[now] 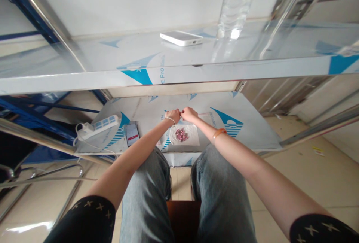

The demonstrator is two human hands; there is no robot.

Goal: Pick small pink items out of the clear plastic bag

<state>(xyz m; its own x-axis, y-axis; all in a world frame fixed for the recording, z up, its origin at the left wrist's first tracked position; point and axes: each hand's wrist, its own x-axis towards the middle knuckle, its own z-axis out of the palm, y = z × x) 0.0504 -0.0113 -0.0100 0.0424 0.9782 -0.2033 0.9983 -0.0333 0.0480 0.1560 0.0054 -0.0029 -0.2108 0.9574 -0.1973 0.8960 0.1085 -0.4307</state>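
Note:
My left hand point(173, 115) and my right hand point(189, 114) meet above the lower shelf, fingertips close together and fingers curled closed. Whatever they pinch is too small to make out. Just below them, a heap of pink and dark red beads point(181, 134) lies on a white cloth or paper sheet point(193, 138). Near the right hand, a thin clear strip or bag point(204, 114) rests on the shelf surface. A silvery bangle circles my left wrist, and an orange-brown bangle sits on my right forearm.
A phone point(132, 134) and a white power strip point(105, 123) with a cable lie left on the lower shelf point(252, 123). Overhead, the upper shelf point(98, 74) holds a white phone point(181, 38) and a clear water bottle point(237, 7). My knees are at the front edge.

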